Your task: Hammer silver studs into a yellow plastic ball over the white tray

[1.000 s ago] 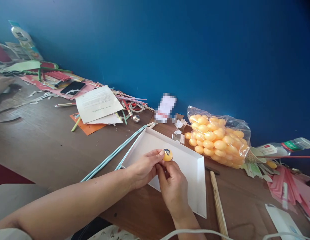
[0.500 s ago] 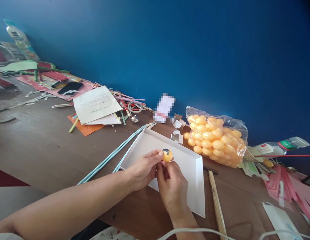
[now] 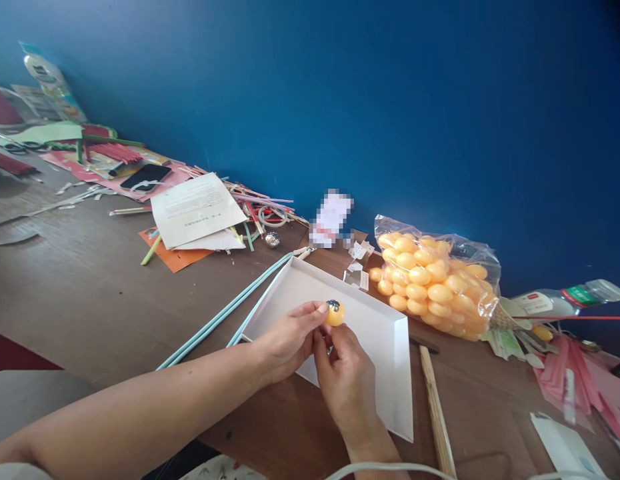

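A small yellow ball (image 3: pixel 336 313) with a dark patch on its upper left sits between the fingers of my left hand (image 3: pixel 290 337), thumb on its near side. Just below it, my right hand (image 3: pixel 346 373) is closed, thumb and fingertips pinched together against the ball's underside. What the right fingertips hold, if anything, is hidden. Both hands are over a shallow white box tray (image 3: pixel 385 373) on the brown table. Behind the tray, to the right, lies a clear bag of yellow-orange plastic balls (image 3: pixel 430 283).
A wooden-handled tool (image 3: pixel 437 413) lies right of the tray. Pale blue cords (image 3: pixel 230 310) run along its left. Papers (image 3: pixel 197 212), a phone (image 3: pixel 146 178) and sticks are heaped at back left. A bottle (image 3: pixel 570 298) and pink strips (image 3: pixel 573 373) lie right. The blue wall (image 3: pixel 340 100) stands behind.
The view has swung slightly left, so the table items appear a little further right. Both hands keep nearly the same hold, with the ball still in the left fingers.
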Motion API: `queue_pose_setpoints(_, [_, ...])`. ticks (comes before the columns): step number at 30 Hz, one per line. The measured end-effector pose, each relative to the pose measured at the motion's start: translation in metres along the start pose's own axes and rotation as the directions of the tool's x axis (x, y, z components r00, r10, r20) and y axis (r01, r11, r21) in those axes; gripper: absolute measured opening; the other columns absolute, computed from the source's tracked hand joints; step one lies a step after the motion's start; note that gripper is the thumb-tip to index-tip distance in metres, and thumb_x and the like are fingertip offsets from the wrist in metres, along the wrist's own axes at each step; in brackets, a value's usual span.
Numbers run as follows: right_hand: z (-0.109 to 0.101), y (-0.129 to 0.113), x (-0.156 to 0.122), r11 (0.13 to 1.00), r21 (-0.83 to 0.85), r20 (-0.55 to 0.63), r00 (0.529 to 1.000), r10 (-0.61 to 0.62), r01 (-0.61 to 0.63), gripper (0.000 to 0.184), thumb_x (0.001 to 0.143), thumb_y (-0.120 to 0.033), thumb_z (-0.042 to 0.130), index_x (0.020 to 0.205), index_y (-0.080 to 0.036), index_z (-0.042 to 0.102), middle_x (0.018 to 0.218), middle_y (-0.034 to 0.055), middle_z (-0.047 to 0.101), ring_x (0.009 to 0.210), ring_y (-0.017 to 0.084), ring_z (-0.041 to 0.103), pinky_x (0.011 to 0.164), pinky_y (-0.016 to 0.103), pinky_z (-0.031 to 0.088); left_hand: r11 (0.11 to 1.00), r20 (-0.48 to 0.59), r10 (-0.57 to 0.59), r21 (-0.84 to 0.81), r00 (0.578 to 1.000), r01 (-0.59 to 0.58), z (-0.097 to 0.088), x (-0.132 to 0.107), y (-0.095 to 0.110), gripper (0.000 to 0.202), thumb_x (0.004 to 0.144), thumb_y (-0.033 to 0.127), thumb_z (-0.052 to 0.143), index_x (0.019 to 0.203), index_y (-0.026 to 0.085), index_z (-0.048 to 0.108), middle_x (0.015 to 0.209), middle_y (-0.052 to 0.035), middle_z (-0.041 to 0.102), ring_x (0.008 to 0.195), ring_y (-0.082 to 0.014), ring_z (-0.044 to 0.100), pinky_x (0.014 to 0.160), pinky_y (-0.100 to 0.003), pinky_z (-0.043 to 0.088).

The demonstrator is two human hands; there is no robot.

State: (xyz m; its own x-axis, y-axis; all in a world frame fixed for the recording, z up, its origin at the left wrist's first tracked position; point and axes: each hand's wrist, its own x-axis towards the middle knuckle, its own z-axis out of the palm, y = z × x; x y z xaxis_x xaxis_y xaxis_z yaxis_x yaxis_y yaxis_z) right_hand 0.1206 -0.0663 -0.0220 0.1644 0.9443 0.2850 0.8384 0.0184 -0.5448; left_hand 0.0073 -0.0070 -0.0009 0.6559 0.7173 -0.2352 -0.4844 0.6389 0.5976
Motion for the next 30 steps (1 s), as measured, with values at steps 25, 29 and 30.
queue_pose_setpoints(25, [-0.0013,-0.0009,0.0011,0.9,0.353,0.213,0.959,0.189,-0.256,0.021,0.091,-0.04,0.05,0.088,-0.021,0.059,0.065,0.0001,0.064,0.058,0.016,0.059,0.056,0.025,0.045,0.999,-0.033,-0.017,0.049,0.999,0.019,-0.0019,0.0005,-0.0052,0.025,0.084,0.04,0.061,0.084,0.016,0.056,0.073,-0.0019,0.057,0.063,-0.012,0.057,0.064,-0.025,0.044])
queue_pose_setpoints(29, [-0.0006,-0.0025,0.0024,0.762,0.536,0.308,0.925,0.223,-0.363,0.021,0.09,-0.039,0.052,0.086,-0.019,0.057,0.058,-0.0034,0.058,0.052,0.012,0.054,0.048,0.022,0.042,0.988,-0.018,-0.037,0.15,0.999,0.04,-0.004,0.0006,-0.0069,0.028,0.087,0.044,0.054,0.089,0.015,0.055,0.071,-0.0022,0.055,0.052,-0.0088,0.049,0.045,-0.021,0.031])
queue_pose_setpoints(30, [-0.0004,-0.0029,0.0026,0.74,0.553,0.322,0.918,0.233,-0.382,0.021,0.09,-0.04,0.052,0.085,-0.019,0.056,0.057,-0.0038,0.058,0.049,0.011,0.052,0.045,0.021,0.04,0.985,-0.015,-0.038,0.168,0.999,0.04,-0.0044,0.0006,-0.0072,0.028,0.088,0.044,0.053,0.089,0.015,0.054,0.071,-0.0021,0.055,0.051,-0.0083,0.048,0.043,-0.02,0.029])
